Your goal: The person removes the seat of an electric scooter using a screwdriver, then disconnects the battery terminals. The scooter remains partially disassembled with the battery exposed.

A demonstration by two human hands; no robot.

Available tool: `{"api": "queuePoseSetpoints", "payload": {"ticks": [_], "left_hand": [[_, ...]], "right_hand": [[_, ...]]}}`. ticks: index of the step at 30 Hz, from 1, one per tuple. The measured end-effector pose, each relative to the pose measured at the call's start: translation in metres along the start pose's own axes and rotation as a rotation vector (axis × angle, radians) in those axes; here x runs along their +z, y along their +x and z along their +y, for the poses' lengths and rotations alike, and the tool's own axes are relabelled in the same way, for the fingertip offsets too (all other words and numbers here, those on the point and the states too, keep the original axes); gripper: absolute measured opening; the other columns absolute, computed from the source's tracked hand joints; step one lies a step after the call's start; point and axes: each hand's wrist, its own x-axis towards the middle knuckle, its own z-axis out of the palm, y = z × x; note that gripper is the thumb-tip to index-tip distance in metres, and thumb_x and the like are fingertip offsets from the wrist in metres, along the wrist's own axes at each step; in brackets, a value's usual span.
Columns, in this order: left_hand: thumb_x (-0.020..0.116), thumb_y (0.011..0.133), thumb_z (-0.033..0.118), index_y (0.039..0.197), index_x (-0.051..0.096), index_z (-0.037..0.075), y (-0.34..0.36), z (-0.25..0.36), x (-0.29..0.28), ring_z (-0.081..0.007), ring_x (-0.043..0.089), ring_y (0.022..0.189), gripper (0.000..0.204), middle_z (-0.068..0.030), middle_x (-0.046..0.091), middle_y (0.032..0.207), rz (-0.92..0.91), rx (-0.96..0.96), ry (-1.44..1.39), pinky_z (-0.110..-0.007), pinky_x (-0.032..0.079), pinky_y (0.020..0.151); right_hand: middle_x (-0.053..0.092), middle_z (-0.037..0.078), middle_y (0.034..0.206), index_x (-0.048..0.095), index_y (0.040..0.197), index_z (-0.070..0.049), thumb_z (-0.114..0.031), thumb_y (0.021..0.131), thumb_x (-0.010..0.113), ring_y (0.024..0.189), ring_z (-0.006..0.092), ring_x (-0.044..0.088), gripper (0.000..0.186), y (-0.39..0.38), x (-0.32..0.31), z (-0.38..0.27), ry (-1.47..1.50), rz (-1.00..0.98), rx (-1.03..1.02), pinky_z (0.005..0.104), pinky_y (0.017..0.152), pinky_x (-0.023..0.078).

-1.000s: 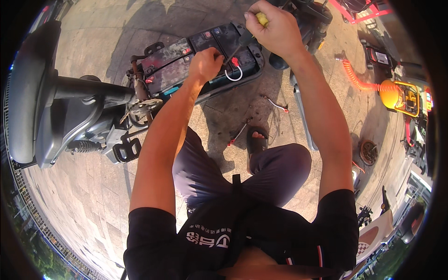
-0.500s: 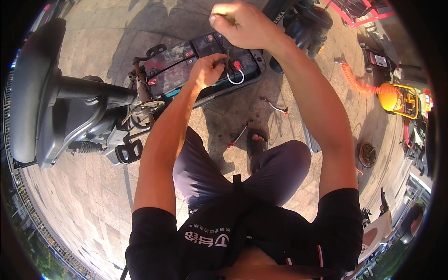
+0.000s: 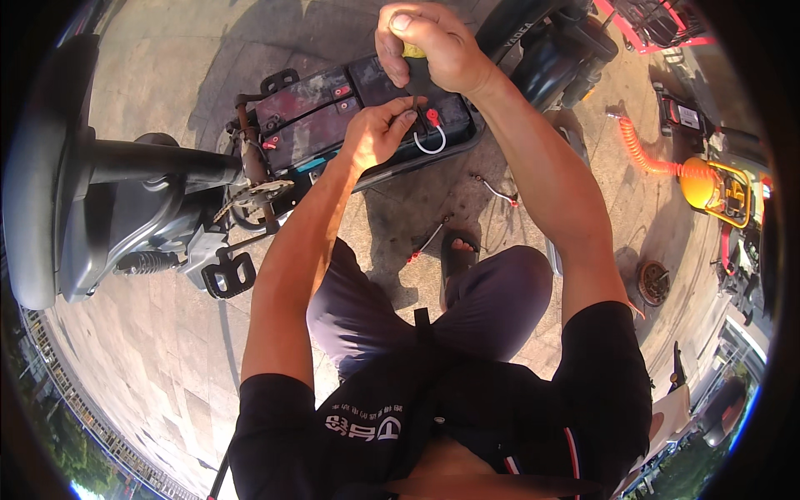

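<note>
Above a row of dark batteries (image 3: 300,133) in the floor of an electric scooter, my right hand (image 3: 433,50) is curled round the yellow handle (image 3: 413,51) of what looks like a screwdriver. Its dark shaft points down toward the battery terminals. My left hand (image 3: 377,135) is closed in a pinch at the shaft's lower end; what lies between the fingertips is hidden. Just right of them, a short white cable (image 3: 431,152) loops from a red terminal cap (image 3: 432,117).
Two loose short cables (image 3: 497,192) (image 3: 428,241) lie on the paving near my sandalled foot. The scooter's seat (image 3: 52,175) and pedal (image 3: 229,276) are at left. An orange coiled hose (image 3: 642,154) runs to a yellow machine (image 3: 712,185) at right.
My right hand has turned and its fingers have loosened, showing more of the yellow handle. My left hand stays at the terminals; the whole view has shifted slightly.
</note>
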Motion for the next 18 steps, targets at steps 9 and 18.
{"api": "queuePoseSetpoints", "payload": {"ticks": [9,18], "left_hand": [[0.06,0.096,0.019,0.103,0.068,0.006,0.006,-0.018,0.018,-0.0267,0.065,0.067,0.017,-0.0157,0.064,0.075,0.144,0.129,0.003,-0.032,0.048,0.062],[0.051,0.103,0.013,0.109,0.061,-0.002,0.019,-0.025,0.01,-0.0102,0.047,0.073,0.02,0.0,0.056,0.08,-0.038,0.195,-0.083,-0.026,0.044,0.067]], "right_hand": [[0.069,0.016,0.073,0.071,0.099,-0.009,-0.049,0.09,0.06,0.071,0.0377,0.068,0.043,0.0,-0.007,-0.066,-1.454,-0.027,0.203,0.0485,0.063,0.053],[0.073,0.01,0.097,0.073,0.102,-0.014,-0.053,0.087,0.056,0.097,0.0321,0.068,0.045,0.002,-0.001,-0.054,-1.451,-0.064,0.196,0.0503,0.074,0.055]]}}
